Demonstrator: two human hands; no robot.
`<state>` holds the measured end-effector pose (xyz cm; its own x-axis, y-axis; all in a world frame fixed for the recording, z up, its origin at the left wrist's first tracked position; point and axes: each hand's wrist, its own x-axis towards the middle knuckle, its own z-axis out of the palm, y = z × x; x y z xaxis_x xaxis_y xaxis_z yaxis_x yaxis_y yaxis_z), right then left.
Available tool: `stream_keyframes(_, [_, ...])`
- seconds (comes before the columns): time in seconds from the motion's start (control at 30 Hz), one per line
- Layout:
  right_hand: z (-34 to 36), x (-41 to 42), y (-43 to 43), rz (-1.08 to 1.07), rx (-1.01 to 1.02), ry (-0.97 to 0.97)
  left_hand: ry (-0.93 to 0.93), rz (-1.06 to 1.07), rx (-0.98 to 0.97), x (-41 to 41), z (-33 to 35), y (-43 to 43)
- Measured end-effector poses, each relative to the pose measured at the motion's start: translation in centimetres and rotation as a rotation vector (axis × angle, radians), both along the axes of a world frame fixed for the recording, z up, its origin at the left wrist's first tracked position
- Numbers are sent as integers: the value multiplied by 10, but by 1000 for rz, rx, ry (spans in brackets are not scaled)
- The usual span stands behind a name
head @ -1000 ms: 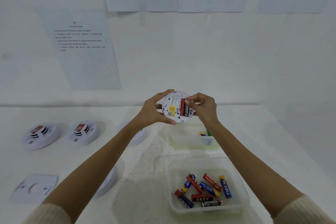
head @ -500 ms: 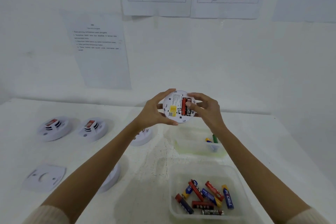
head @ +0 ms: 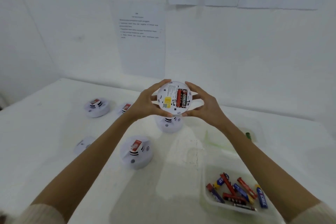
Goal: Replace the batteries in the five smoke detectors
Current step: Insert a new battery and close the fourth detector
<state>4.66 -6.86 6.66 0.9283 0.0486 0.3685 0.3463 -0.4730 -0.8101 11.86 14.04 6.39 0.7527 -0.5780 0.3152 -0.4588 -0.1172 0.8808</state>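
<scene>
Both hands are up over the white tabletop (head: 54, 151), and between them sits a round white plastic smoke detector (head: 174, 97), turned so its back faces the camera. The left hand (head: 145, 102) cups its left edge, fingers curled over the top and thumb under the bottom rim; that grip is clamped on the detector. The right hand (head: 205, 103) mirrors it on the right edge, fingers at the top, thumb at the bottom, its grip likewise closed on the rim. In the open battery bay, two batteries (head: 181, 98) lie side by side, one red, one black with an Eveready label. A yellow sticker (head: 167, 101) sits just left of them.

Down on the tabletop, four more round white detectors lie face up: one at far left (head: 97, 107), one beside it, partly hidden by the left wrist (head: 125, 108), one directly under the held unit (head: 170, 124), and one nearer the camera (head: 136, 152) beside the left forearm. A flat white mounting plate (head: 82, 144) lies left of that forearm.

Lower right, a clear plastic tub (head: 205, 200) holds a jumble of loose batteries (head: 236, 192), red, blue, yellow and black. Further back on the right, a second clear container (head: 258, 132) is blurred; something green shows inside it. Printed paper sheets (head: 141, 41) hang on the white wall behind.
</scene>
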Motion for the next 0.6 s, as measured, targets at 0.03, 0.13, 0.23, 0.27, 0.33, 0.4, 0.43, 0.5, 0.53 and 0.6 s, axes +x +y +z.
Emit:
stream_keyframes(0.03, [-3, 2, 13, -2, -6, 6, -11, 4, 8, 1, -2, 13])
stream_keyframes(0.13, [-9, 12, 54, -15, 1, 30, -19, 7, 35, 9, -9, 53])
stream_keyframes(0.23, [-13, 23, 99, -33, -31, 48, -10, -8, 52, 20, -16, 98])
stream_keyframes(0.27, [-15, 26, 115, -36, -35, 53, -12, -14, 62, 24, -17, 113])
stream_keyframes(0.33, [-20, 31, 146, -47, -33, 64, -9, -14, 86, 31, -20, 145])
stream_keyframes(0.4, [-25, 36, 176, -49, -38, 69, 13, -13, 94, 35, -23, 175])
stream_keyframes(0.43, [-27, 37, 189, -47, -43, 72, 29, -11, 93, 36, -26, 189])
stream_keyframes(0.5, [-32, 40, 213, -42, -57, 82, 47, 1, 93, 37, -33, 215])
stream_keyframes(0.53, [-35, 40, 225, -41, -61, 88, 55, 8, 96, 36, -37, 226])
stream_keyframes(0.6, [-42, 39, 244, -45, -63, 100, 65, 7, 108, 36, -42, 247])
